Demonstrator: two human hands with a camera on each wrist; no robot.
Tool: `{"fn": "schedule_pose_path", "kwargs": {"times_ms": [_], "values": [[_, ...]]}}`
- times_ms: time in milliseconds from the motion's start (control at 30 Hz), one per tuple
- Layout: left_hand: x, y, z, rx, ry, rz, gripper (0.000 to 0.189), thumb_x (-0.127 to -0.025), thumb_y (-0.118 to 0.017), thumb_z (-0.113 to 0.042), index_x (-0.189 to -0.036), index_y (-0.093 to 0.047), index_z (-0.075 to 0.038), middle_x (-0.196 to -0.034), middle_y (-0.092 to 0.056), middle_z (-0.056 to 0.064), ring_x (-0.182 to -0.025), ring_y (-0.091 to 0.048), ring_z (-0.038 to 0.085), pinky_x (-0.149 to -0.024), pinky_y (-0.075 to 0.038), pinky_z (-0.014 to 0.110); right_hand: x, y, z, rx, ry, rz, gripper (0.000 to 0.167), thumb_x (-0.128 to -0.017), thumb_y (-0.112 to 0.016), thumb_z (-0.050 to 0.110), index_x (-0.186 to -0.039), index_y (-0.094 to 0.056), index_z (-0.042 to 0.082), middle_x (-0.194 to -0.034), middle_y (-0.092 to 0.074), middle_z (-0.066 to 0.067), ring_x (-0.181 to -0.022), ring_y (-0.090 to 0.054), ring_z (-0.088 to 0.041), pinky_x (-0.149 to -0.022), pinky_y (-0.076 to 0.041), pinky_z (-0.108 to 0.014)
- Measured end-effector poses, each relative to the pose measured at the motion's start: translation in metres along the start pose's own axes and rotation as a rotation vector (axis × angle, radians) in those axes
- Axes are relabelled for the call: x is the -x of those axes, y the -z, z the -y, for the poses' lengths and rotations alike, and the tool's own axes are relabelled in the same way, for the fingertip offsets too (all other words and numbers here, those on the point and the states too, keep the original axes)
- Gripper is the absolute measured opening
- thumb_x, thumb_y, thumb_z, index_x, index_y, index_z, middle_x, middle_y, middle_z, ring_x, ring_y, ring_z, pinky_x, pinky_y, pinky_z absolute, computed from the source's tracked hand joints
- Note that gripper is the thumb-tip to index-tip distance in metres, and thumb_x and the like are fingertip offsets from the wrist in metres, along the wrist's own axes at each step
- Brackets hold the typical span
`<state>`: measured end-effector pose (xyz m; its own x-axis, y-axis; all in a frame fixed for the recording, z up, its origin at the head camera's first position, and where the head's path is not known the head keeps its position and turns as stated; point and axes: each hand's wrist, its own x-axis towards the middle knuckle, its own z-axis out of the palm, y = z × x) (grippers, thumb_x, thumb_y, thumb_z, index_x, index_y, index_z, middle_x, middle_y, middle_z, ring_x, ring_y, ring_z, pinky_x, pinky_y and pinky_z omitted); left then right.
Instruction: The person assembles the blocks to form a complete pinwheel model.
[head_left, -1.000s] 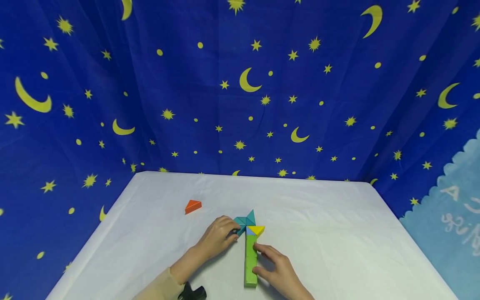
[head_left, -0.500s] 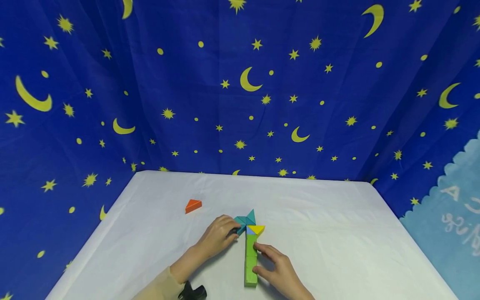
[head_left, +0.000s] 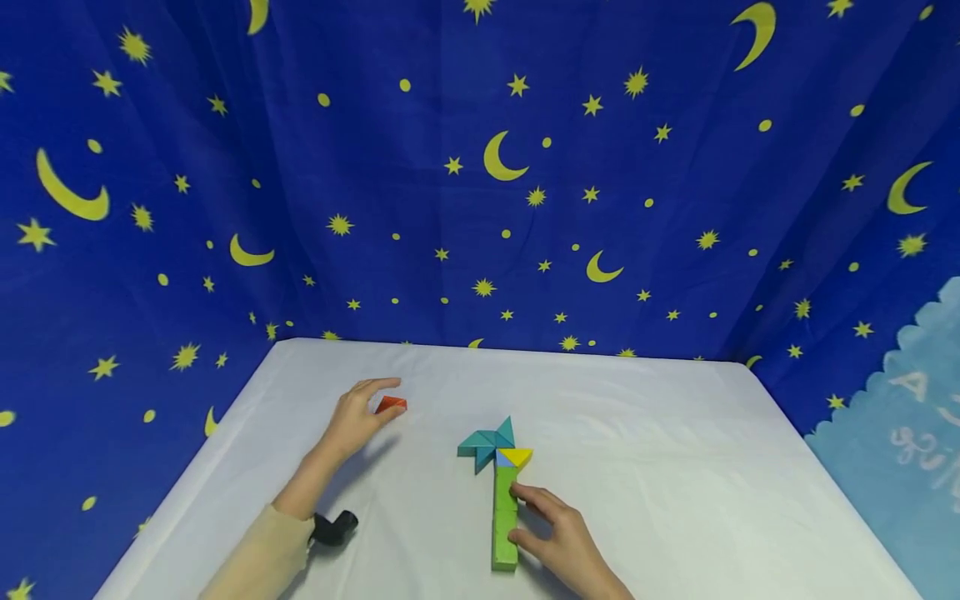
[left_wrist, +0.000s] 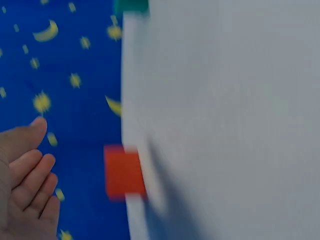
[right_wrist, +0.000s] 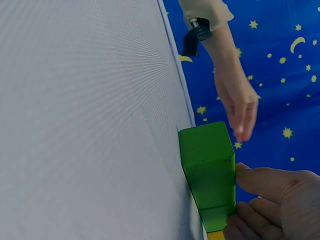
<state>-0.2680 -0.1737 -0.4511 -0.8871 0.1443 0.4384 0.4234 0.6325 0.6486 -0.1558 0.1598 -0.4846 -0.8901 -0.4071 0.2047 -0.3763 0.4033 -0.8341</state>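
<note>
A red-orange triangular block [head_left: 392, 403] lies toward the back left of the table. My left hand [head_left: 358, 417] hovers beside it, thumb and fingers spread; the left wrist view shows a gap between the fingertips and the block [left_wrist: 124, 172]. Green blocks [head_left: 506, 518] lie end to end in a row near the middle. At their far end sit a blue triangle [head_left: 502, 461], a yellow triangle [head_left: 517, 457] and a cluster of teal triangular blocks [head_left: 486, 443]. My right hand [head_left: 558, 537] rests thumb and fingertips against the right side of the green row.
White cloth covers the table [head_left: 675, 467]. Behind and beside it hangs a blue curtain [head_left: 420, 183] with yellow moons and stars. A black wrist camera [head_left: 335, 528] juts from the left sleeve. A light-blue panel with lettering [head_left: 911, 433] stands at the right.
My left hand has left the teal blocks and moved back and left to the red-orange block, uncovering the teal cluster. The right hand stays against the green row.
</note>
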Motion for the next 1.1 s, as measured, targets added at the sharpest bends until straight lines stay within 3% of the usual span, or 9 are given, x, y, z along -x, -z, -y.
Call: {"fn": "schedule_pose_path", "kwargs": {"times_ms": [167,433,633,800,1100], "values": [[-0.004,0.014,0.029,0.035,0.099,0.119,0.047,-0.082,-0.075,-0.015,-0.124,-0.06,-0.001,-0.123,-0.06,0.016,-0.121,-0.046,0.038,-0.098,-0.036,0.056,0.0,0.001,0.0,-0.009,-0.022,0.008,0.058,-0.083,-0.073,0.029,-0.131,-0.053,0.005,-0.129,-0.056,-0.007,-0.12,-0.051,-0.028,-0.096,-0.044,-0.034],[-0.003,0.012,0.048,0.007,0.084,0.246,0.05,-0.082,-0.074,-0.014,-0.125,-0.057,0.005,-0.124,-0.057,0.02,-0.12,-0.046,0.041,-0.1,-0.035,0.056,0.001,0.004,0.002,-0.006,-0.071,0.022,0.057,-0.084,-0.072,0.028,-0.132,-0.053,0.004,-0.128,-0.056,-0.008,-0.119,-0.051,-0.029,-0.095,-0.044,-0.035],[-0.006,0.009,0.051,-0.037,0.075,0.269,0.05,-0.081,-0.074,-0.008,-0.125,-0.056,0.006,-0.124,-0.057,0.021,-0.119,-0.047,0.041,-0.099,-0.035,0.055,0.002,0.004,0.001,0.005,-0.069,0.023,0.055,-0.085,-0.071,0.026,-0.131,-0.053,0.003,-0.127,-0.057,-0.009,-0.117,-0.053,-0.03,-0.093,-0.046,-0.037],[-0.007,0.009,0.052,-0.071,0.079,0.298,0.05,-0.081,-0.072,-0.007,-0.127,-0.055,0.006,-0.126,-0.055,0.022,-0.119,-0.046,0.042,-0.099,-0.035,0.055,0.0,0.004,-0.004,0.006,-0.076,0.015,0.057,-0.084,-0.071,0.033,-0.131,-0.054,0.006,-0.127,-0.057,-0.005,-0.116,-0.053,-0.026,-0.093,-0.047,-0.033],[-0.002,0.011,0.062,0.021,0.084,0.259,0.049,-0.081,-0.07,-0.005,-0.126,-0.055,0.006,-0.125,-0.056,0.022,-0.12,-0.046,0.041,-0.101,-0.033,0.055,-0.001,0.001,-0.003,-0.009,-0.066,0.034,0.057,-0.085,-0.07,0.033,-0.133,-0.052,0.007,-0.128,-0.056,-0.006,-0.117,-0.053,-0.028,-0.093,-0.046,-0.034]]}}
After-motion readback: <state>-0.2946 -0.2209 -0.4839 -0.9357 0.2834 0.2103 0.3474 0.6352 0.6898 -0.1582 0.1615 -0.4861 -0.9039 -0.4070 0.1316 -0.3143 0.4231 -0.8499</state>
